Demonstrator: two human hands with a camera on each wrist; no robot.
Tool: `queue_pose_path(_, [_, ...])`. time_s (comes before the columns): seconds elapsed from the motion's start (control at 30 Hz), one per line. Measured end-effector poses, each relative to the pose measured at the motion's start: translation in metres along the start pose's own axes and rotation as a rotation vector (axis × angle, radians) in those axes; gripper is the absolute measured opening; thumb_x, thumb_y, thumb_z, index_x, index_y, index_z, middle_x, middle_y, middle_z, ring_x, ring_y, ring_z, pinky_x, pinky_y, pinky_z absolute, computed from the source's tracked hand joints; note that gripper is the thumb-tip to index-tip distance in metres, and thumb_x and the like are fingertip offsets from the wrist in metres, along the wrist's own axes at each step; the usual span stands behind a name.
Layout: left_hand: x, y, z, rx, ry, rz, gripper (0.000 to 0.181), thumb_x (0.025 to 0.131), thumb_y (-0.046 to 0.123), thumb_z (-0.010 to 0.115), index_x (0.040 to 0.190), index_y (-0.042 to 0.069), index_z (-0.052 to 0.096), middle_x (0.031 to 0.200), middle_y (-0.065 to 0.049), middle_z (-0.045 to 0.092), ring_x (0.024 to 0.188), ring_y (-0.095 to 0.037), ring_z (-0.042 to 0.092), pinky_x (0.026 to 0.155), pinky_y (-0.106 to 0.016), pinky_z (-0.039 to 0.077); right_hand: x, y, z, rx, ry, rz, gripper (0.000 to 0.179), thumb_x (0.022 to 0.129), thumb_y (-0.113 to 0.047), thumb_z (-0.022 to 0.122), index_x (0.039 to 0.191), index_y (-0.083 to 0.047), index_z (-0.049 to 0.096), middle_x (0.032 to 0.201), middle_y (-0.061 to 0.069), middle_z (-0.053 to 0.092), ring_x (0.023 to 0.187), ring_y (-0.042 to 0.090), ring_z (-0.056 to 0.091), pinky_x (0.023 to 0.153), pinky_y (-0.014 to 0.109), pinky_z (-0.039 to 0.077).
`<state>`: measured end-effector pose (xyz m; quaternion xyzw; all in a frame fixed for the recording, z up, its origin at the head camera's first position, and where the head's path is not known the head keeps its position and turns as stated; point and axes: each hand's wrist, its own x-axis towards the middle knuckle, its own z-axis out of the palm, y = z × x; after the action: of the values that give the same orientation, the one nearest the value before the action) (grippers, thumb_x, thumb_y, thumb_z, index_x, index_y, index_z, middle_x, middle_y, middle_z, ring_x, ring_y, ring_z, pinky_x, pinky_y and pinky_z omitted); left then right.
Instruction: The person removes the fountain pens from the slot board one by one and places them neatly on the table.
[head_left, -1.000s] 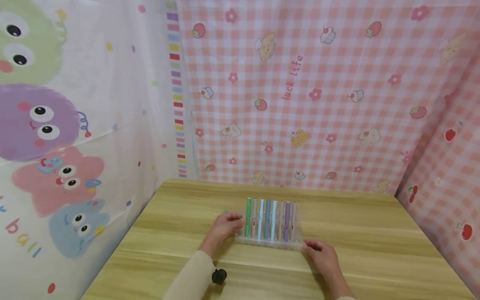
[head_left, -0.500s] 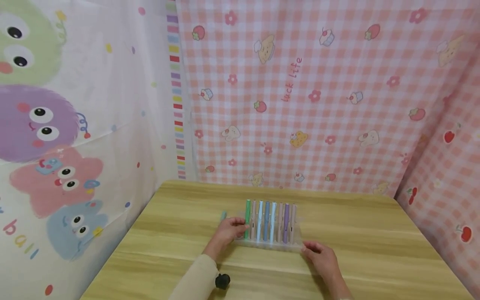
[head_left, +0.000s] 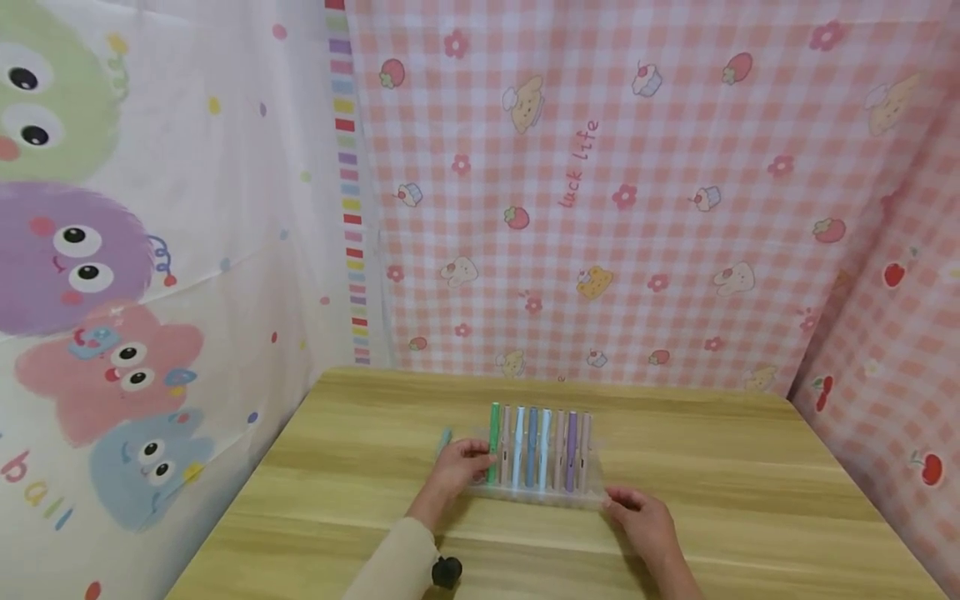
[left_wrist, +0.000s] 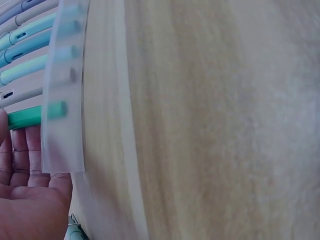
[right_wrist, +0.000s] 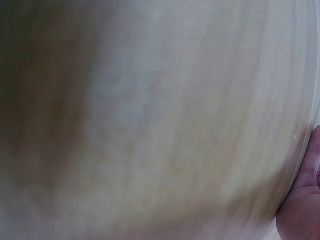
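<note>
Pinching the green pen [head_left: 494, 432] at the lower centre of the frame, the left hand [head_left: 454, 468] flanks a clear case [head_left: 536, 497] of pens [head_left: 532, 448]; the right hand [head_left: 645, 518] pinches its lower right corner.

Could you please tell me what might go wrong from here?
The left hand touches the green pen, so the other pens alongside might shift. The right hand holds the case only at one corner, so it could swivel. The teal item lies just beyond the left hand, which might knock it.
</note>
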<state>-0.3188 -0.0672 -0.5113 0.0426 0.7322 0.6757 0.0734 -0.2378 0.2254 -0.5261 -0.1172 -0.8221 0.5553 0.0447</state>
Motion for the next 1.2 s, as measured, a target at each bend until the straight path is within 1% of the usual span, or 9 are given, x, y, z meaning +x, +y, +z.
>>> queue_pose_path(0.1, [0.000,-0.003,0.000,-0.009,0.003,-0.006,0.024,0.093,0.009,0.070,0.112,-0.005,0.063,0.101,-0.008,0.064,0.087,-0.016,0.059,0.075,-0.031,0.053,-0.002,0.002,0.000,-0.011,0.001,0.002,0.026,0.092,-0.013,0.070,0.112,0.003,0.070,0.107,0.013,0.070,0.100,0.024,0.060,0.080,0.030,0.045])
queue_pose_path(0.2, [0.000,-0.003,0.000,-0.016,0.012,-0.012,0.024,0.093,0.011,0.070,0.112,-0.003,0.064,0.101,-0.007,0.064,0.087,-0.016,0.059,0.074,-0.031,0.052,-0.002,0.003,0.001,-0.011,0.000,-0.004,0.027,0.092,-0.014,0.070,0.113,0.003,0.070,0.108,0.013,0.070,0.099,0.024,0.060,0.080,0.029,0.046])
queue_pose_path(0.33, [-0.001,0.001,-0.001,-0.022,0.019,-0.010,0.022,0.093,0.011,0.070,0.110,-0.002,0.064,0.099,-0.006,0.064,0.087,-0.016,0.058,0.075,-0.032,0.052,-0.001,0.003,0.002,-0.020,0.005,-0.011,0.026,0.091,-0.015,0.071,0.111,0.003,0.071,0.105,0.011,0.070,0.094,0.019,0.060,0.078,0.028,0.048])
queue_pose_path(0.6, [-0.001,0.012,-0.004,-0.011,0.023,0.045,0.021,0.094,0.008,0.067,0.110,-0.006,0.064,0.097,-0.007,0.064,0.088,-0.015,0.059,0.085,-0.041,0.053,-0.002,0.001,0.000,-0.037,-0.008,0.009,0.028,0.093,-0.015,0.069,0.116,0.002,0.069,0.113,0.015,0.068,0.107,0.030,0.058,0.087,0.036,0.044])
queue_pose_path(0.7, [0.001,0.014,-0.006,-0.002,0.026,0.061,0.021,0.094,0.006,0.066,0.111,-0.007,0.064,0.096,-0.006,0.065,0.087,-0.013,0.060,0.087,-0.044,0.053,-0.002,0.001,0.001,-0.037,-0.011,0.008,0.028,0.093,-0.015,0.068,0.116,0.001,0.069,0.114,0.015,0.068,0.108,0.029,0.058,0.088,0.036,0.043])
queue_pose_path(0.8, [0.003,0.017,-0.008,0.005,0.031,0.080,0.021,0.094,0.005,0.066,0.110,-0.008,0.065,0.095,-0.006,0.065,0.086,-0.013,0.060,0.087,-0.044,0.053,-0.002,0.002,0.000,-0.037,-0.009,-0.002,0.027,0.093,-0.015,0.069,0.115,0.001,0.070,0.112,0.014,0.069,0.104,0.026,0.059,0.086,0.034,0.044])
queue_pose_path(0.97, [0.004,0.022,-0.012,0.004,0.021,0.078,0.023,0.094,0.006,0.066,0.113,-0.007,0.064,0.100,-0.009,0.066,0.092,-0.018,0.063,0.091,-0.047,0.052,-0.001,0.004,-0.001,-0.035,0.001,-0.005,0.026,0.093,-0.014,0.069,0.114,0.001,0.070,0.109,0.012,0.070,0.099,0.021,0.059,0.083,0.031,0.045])
queue_pose_path(1.07, [0.001,0.025,-0.014,0.005,0.015,0.070,0.024,0.095,0.006,0.066,0.115,-0.007,0.064,0.102,-0.010,0.067,0.096,-0.021,0.063,0.093,-0.049,0.051,-0.001,0.004,0.000,-0.034,-0.001,-0.007,0.027,0.093,-0.015,0.070,0.114,0.001,0.070,0.111,0.013,0.069,0.103,0.025,0.060,0.085,0.033,0.045])
queue_pose_path(1.2, [0.001,0.033,-0.018,-0.016,0.019,0.067,0.025,0.095,0.006,0.065,0.115,-0.008,0.062,0.103,-0.011,0.065,0.096,-0.022,0.063,0.094,-0.050,0.050,-0.002,0.002,0.000,-0.022,-0.008,-0.004,0.028,0.093,-0.016,0.069,0.116,0.001,0.070,0.114,0.016,0.068,0.107,0.030,0.059,0.089,0.039,0.044])
